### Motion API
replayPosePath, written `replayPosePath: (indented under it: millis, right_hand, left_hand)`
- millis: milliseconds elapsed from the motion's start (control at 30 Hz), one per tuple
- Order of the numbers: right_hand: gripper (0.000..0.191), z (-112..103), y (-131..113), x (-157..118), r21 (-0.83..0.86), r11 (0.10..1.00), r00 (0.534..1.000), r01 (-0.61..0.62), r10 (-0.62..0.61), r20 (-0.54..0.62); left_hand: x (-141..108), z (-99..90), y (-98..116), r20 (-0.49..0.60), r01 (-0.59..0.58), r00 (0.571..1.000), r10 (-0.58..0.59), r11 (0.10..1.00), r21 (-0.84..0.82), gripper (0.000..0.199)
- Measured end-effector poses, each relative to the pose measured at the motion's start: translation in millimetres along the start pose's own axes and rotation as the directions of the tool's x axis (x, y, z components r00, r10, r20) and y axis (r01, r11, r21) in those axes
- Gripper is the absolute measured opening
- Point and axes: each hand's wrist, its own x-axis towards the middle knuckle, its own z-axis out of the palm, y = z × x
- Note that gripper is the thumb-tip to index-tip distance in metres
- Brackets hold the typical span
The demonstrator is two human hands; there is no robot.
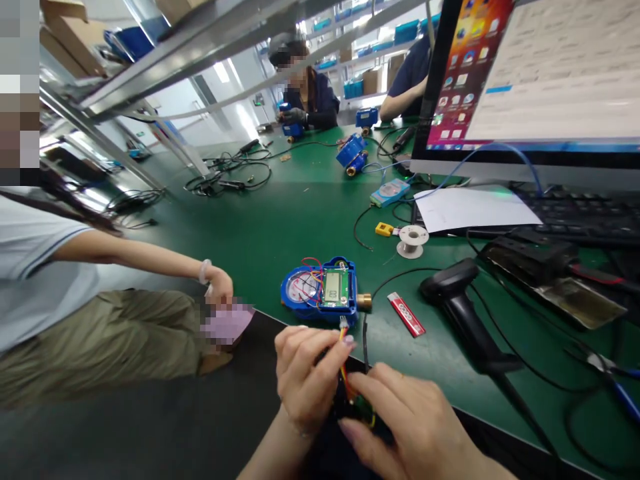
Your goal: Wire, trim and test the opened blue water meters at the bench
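The left hand (305,377) pinches a red and yellow wire bundle (344,363) between thumb and fingertips. The right hand (410,420), just beside it, curls loosely around the lower end, where a small green part shows; its grip is partly hidden. Just beyond the fingers sits the open blue meter (325,290) on the green surface (280,227). The step looks like wiring the meter; seating the leads would call for a steady pinch.
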Motion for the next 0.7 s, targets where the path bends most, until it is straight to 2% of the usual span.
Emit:
replayPosePath:
  millis: [33,100,167,233,367,433,500,700]
  right_hand:
    - [0.027,0,2,-1,0.023,1.000,1.000,0.013,-0.013,0.006]
    - [0.029,-1,8,-6,0.053,0.998,1.000,0.015,-0.016,0.011]
    - [0.024,0,18,-13,0.063,0.998,1.000,-0.013,0.012,0.019]
    - [0.020,3,33,-23,0.055,0.997,0.998,-0.050,0.048,0.032]
    - [0.016,14,67,-46,-0.007,0.990,0.989,-0.138,0.138,0.051]
    - [0.015,19,82,-57,-0.022,0.983,0.981,-0.183,0.184,0.057]
    - [0.014,23,92,-65,-0.003,0.975,0.972,-0.221,0.221,0.076]
    - [0.011,26,102,-70,0.049,0.962,0.957,-0.269,0.261,0.126]
  left_hand:
    - [2,-0.2,-4,-0.062,0.077,0.995,-0.079,0.996,-0.041,0.020]
    - [9,0.0,-13,-0.162,0.212,0.959,-0.234,0.967,-0.139,0.024]
    - [16,0.7,-22,-0.188,0.285,0.926,-0.327,0.933,-0.219,0.024]
    - [20,1.6,-29,-0.157,0.325,0.913,-0.376,0.904,-0.277,0.021]
    - [20,3.7,-39,0.041,0.472,0.872,-0.487,0.817,-0.332,0.017]
    - [19,4.9,-40,0.114,0.522,0.851,-0.513,0.797,-0.304,0.017]
    - [18,6.4,-39,0.139,0.527,0.849,-0.509,0.808,-0.263,0.017]
    - [19,15.4,-35,0.095,0.487,0.873,-0.478,0.851,-0.197,0.021]
